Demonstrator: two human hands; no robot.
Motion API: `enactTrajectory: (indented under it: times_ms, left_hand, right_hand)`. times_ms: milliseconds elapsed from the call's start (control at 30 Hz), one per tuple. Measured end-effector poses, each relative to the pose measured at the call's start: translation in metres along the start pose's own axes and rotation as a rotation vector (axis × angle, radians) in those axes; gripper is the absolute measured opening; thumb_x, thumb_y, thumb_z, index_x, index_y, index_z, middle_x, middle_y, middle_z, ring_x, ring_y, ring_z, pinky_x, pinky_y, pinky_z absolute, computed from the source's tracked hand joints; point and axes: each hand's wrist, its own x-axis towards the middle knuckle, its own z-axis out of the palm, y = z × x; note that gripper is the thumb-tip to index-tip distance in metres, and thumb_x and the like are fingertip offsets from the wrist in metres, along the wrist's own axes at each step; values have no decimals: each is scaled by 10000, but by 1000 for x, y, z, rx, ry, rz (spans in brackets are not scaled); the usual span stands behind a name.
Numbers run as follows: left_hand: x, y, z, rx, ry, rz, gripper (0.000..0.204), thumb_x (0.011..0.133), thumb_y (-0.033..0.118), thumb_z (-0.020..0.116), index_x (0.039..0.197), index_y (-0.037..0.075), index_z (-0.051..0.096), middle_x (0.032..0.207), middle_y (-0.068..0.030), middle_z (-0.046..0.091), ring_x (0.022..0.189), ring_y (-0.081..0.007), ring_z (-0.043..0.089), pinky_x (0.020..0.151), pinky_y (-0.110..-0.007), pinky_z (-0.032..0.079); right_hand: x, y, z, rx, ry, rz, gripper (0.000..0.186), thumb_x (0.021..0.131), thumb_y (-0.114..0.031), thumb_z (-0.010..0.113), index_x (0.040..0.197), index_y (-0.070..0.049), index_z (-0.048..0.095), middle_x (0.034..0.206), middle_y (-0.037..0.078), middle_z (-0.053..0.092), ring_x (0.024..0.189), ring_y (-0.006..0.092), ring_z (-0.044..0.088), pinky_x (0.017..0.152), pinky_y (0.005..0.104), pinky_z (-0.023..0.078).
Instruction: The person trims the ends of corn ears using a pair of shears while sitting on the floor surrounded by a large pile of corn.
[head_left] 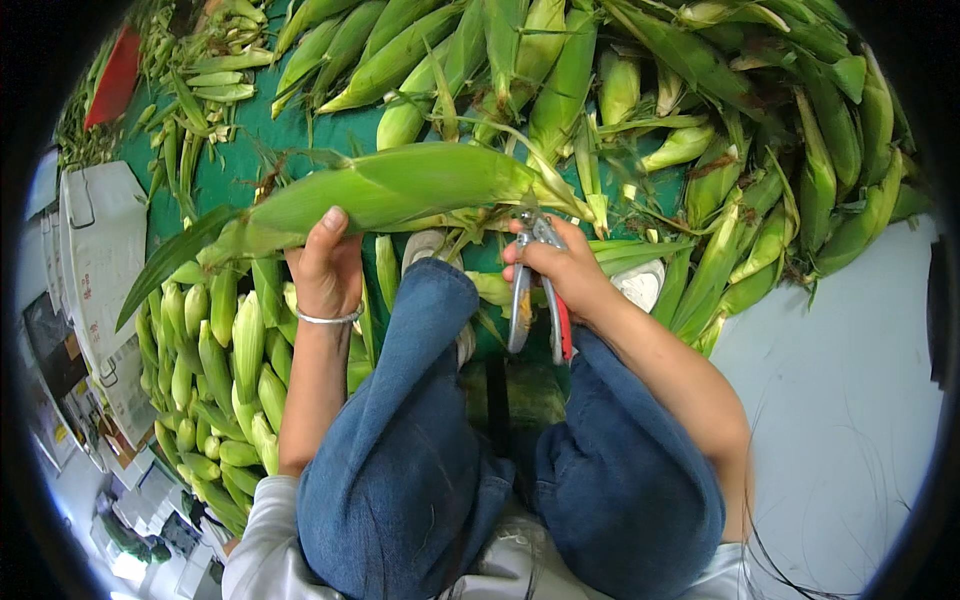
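Observation:
A long ear of corn in its green husk (380, 190) lies across the view in front of my knees. My left hand (328, 265) grips it from below near its leafy left end, thumb up against the husk. At the ear's right end, my right hand (565, 262) holds pruning shears (540, 285) with grey and red handles. The shears' jaws are up at the stalk end of the ear, where loose husk strips stick out. Whether the blades touch the stalk I cannot tell.
Unhusked corn ears (780, 150) are heaped at the far side and right on a green cloth (270, 130). Many trimmed ears (225, 370) are piled at my left. Husk scraps (200, 90) lie far left, near a red object (113, 78). A white folding table (105, 290) stands at the left.

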Motion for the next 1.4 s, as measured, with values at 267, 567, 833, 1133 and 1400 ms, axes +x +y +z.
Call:
enactTrajectory:
  times_ms: [267, 567, 833, 1133, 1400]
  left_hand:
    - [48, 0, -32, -254, 194, -121, 347, 787, 229, 672, 1049, 33, 555, 1120, -138, 567, 1059, -309, 523, 950, -523, 396]
    - [36, -14, -1, -252, 293, -210, 349, 794, 264, 671, 1054, 80, 527, 1118, -123, 549, 1084, -283, 508, 956, -536, 393]
    - [25, -13, -2, -130, 237, -218, 436, 799, 352, 660, 1112, 83, 519, 1139, -133, 550, 1081, -297, 508, 955, -521, 388]
    - [55, -10, 22, 538, -254, -174, 422, 885, 396, 507, 1090, 28, 523, 942, -98, 611, 859, -171, 581, 768, -306, 477]
    - [47, -5, 42, 1216, -734, 31, 591, 732, 471, 690, 1070, 11, 539, 888, -173, 627, 825, -276, 621, 745, -358, 479]
  right_hand:
    - [-6, -45, -51, 605, 249, -329, 300, 825, -105, 516, 1097, 5, 454, 971, 124, 558, 923, 268, 568, 825, 434, 480]
    - [5, -16, -3, -724, 59, -243, 485, 697, -167, 619, 1108, 25, 447, 930, 140, 567, 814, 255, 574, 733, 344, 454]
    - [1, -16, -11, -280, 73, -140, 329, 759, -95, 559, 1052, 26, 475, 725, 59, 553, 592, 177, 571, 556, 297, 466]
    - [-17, -51, 15, -1006, -5, -392, 535, 683, -128, 602, 1160, 42, 432, 1003, 241, 541, 931, 402, 540, 826, 426, 436]
    - [-6, -69, 2, -1229, 76, -693, 467, 654, -88, 589, 1076, 72, 467, 957, 245, 542, 937, 405, 525, 843, 437, 427]
